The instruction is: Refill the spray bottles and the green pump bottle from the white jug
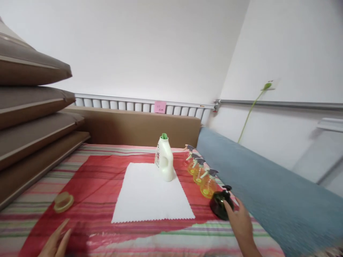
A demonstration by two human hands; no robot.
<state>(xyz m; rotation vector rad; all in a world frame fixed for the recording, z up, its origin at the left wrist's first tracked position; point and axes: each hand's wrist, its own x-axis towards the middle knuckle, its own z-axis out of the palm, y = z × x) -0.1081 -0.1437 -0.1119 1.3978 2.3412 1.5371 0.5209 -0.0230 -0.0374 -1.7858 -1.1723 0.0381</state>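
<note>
At the right, my right hand (241,223) is around the near side of a dark green pump bottle (218,205), thumb in front and fingers behind. The bottle stands upright on a red sheet (93,182). My left hand (56,241) is low at the left with nothing in it, its fingers stretched and apart. Just beyond it lies a round pale-yellow cap (63,202). A cream jug (167,162) with a handle and a green spout stands on a white cloth (150,200) with zigzag edges.
Several clear spray bottles (207,187), some yellowish, stand in a row behind the pump bottle. Brown cushions (34,125) are stacked at the left, with a brown board (134,125) at the back. A blue padded surface (254,178) borders the right side. A striped cloth (16,221) covers the table.
</note>
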